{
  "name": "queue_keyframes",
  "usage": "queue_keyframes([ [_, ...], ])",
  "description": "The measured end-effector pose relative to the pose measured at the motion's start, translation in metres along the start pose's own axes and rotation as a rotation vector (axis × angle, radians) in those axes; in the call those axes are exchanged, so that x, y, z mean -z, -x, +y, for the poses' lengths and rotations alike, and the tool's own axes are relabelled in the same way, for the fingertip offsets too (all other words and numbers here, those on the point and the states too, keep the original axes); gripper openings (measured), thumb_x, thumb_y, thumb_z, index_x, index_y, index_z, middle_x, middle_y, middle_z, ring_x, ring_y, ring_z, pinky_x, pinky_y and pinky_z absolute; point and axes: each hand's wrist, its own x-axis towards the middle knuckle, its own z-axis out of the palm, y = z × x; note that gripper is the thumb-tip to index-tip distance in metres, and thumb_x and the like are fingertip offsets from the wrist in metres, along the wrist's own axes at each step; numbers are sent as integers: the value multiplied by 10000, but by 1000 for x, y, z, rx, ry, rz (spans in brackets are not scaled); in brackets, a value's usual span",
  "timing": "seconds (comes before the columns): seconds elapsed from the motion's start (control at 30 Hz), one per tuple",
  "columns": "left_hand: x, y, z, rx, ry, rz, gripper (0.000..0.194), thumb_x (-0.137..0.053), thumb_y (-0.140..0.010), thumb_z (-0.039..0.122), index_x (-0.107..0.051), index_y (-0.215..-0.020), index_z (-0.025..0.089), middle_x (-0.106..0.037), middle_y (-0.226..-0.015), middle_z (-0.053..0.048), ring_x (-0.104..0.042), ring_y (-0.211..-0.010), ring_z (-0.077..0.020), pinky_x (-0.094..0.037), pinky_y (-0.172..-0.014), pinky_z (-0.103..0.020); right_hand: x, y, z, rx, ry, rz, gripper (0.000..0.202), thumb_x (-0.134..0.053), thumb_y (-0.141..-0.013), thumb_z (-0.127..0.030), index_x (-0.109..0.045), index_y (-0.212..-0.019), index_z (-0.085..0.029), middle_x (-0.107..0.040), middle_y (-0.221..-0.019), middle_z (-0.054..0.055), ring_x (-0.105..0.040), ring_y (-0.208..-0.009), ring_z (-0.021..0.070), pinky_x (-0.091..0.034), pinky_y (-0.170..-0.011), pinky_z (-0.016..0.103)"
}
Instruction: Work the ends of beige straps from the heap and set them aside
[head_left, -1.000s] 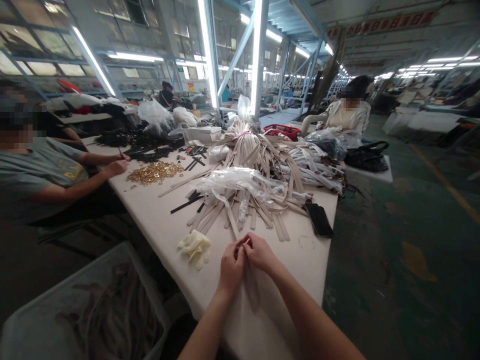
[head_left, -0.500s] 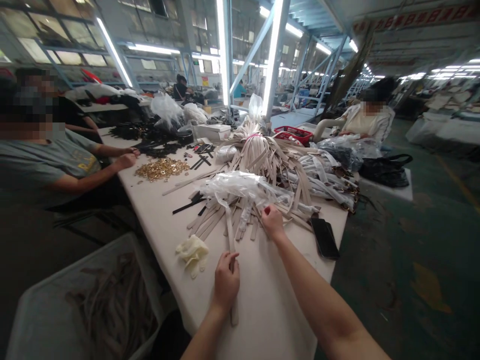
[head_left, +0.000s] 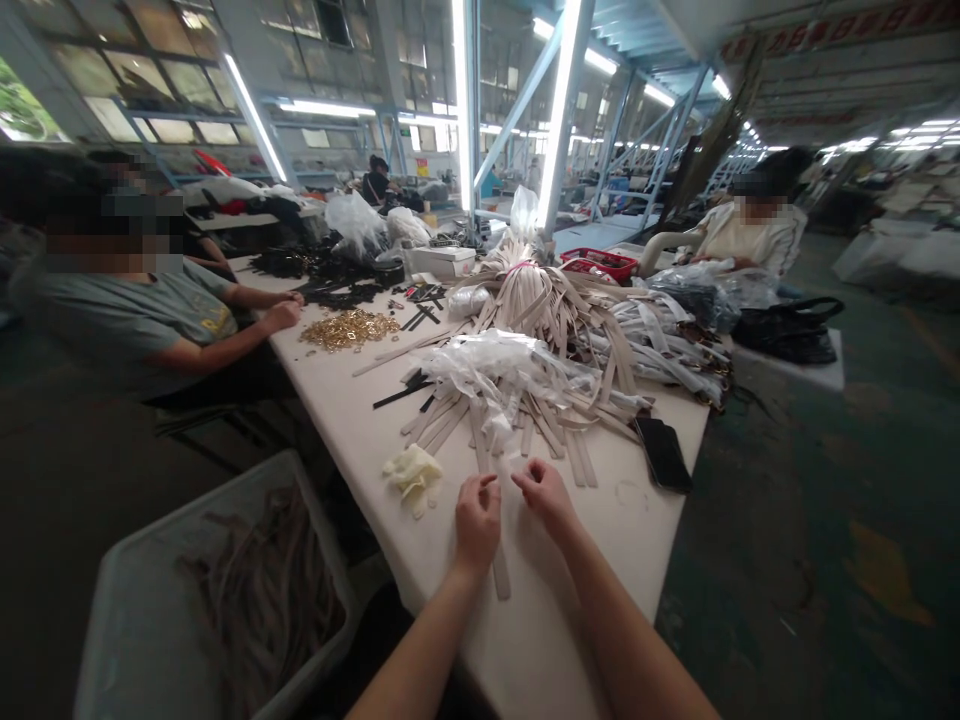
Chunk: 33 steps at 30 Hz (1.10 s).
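My left hand [head_left: 478, 520] is closed around a flat beige strap [head_left: 502, 578], whose lower end sticks out below the hand over the table. Just to its right, my right hand [head_left: 546, 492] has its fingers pinched on clear plastic film [head_left: 511, 455], thin and hard to make out. Beyond both hands, crumpled clear plastic [head_left: 495, 365] lies over many beige straps [head_left: 442, 428]. A pale yellow glove [head_left: 414, 478] rests left of my left hand.
A black phone [head_left: 663, 455] lies near the table's right edge. Gold rings [head_left: 349, 329] are heaped at the left, beside a seated person's hands. A bin [head_left: 124, 590] of straps stands at lower left. Another person sits at the back right, beyond wrapped straps [head_left: 660, 345].
My right hand has come down and toward my left hand, drawing the plastic film closer. My left hand has moved slightly up along the strap. The camera view has shifted a little.
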Motion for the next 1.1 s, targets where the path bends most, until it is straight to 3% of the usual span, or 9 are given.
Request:
queue_keyframes([
  [0.1,1,-4,-7,52,150,-99,261,-538,-926,373,-686,-1016,178,-690,-1025,-108,-652,-983,-241,-508,-917,-397,-18,22,-1,23,-24,-122,324,-717,-720,-443,-505,-686,-201,-484,-534,-60,-414,-473,100,-320,-446,212],
  [0.2,1,-14,-10,203,310,-183,325,-684,-827,400,-669,-1038,154,-712,-934,-101,-680,-871,-222,-539,-819,-349,-27,36,-4,96,-5,-176,260,-704,-747,-412,-598,-752,-175,-585,-642,-13,-504,-581,128,-388,-524,224],
  [0.33,12,-22,-6,350,350,-138,514,-737,-776,363,-570,-1217,158,-702,-840,-54,-659,-705,-170,-518,-693,-285,-25,45,-7,18,-44,-222,299,-759,-699,-412,-612,-817,-180,-552,-605,-52,-428,-485,94,-328,-452,209],
  [0.47,37,-7,-5,190,47,53,220,-628,-850,388,-637,-854,168,-629,-709,-28,-592,-674,-176,-449,-668,-280,-22,49,-9,-26,-105,-190,346,-752,-713,-456,-608,-875,-187,-464,-529,-93,-336,-409,72,-251,-393,198],
  [0.57,45,6,-8,58,17,-113,356,-510,-924,431,-643,-703,186,-614,-650,-26,-569,-644,-178,-413,-646,-275,-24,49,-8,1,-115,-169,343,-741,-733,-480,-603,-849,-188,-451,-526,-91,-337,-411,73,-255,-393,197],
  [0.67,38,6,-12,2,64,-252,339,-542,-909,452,-700,-748,199,-670,-724,-35,-601,-693,-185,-415,-658,-266,-29,46,-6,40,-58,-188,341,-731,-748,-494,-621,-834,-182,-472,-539,-73,-361,-430,81,-268,-406,202],
  [0.77,23,-5,-14,51,173,-217,282,-660,-829,464,-731,-820,191,-698,-778,-50,-622,-728,-193,-442,-668,-265,-32,46,-3,139,18,-166,324,-708,-776,-493,-641,-804,-177,-504,-578,-48,-408,-491,98,-315,-455,209],
  [0.87,13,-15,-16,176,360,-179,324,-716,-780,462,-737,-884,157,-669,-678,-38,-600,-629,-177,-446,-591,-258,-28,48,-1,195,27,-160,306,-717,-781,-470,-623,-752,-179,-510,-592,-43,-436,-520,103,-350,-490,213],
  [1.1,14,-12,-16,117,426,-162,263,-719,-794,404,-750,-866,153,-654,-682,-15,-546,-598,-136,-424,-567,-238,-16,43,1,4,-199,-259,358,-612,-839,-544,-599,-813,-186,-609,-685,-1,-537,-488,122,-415,-445,230],
])
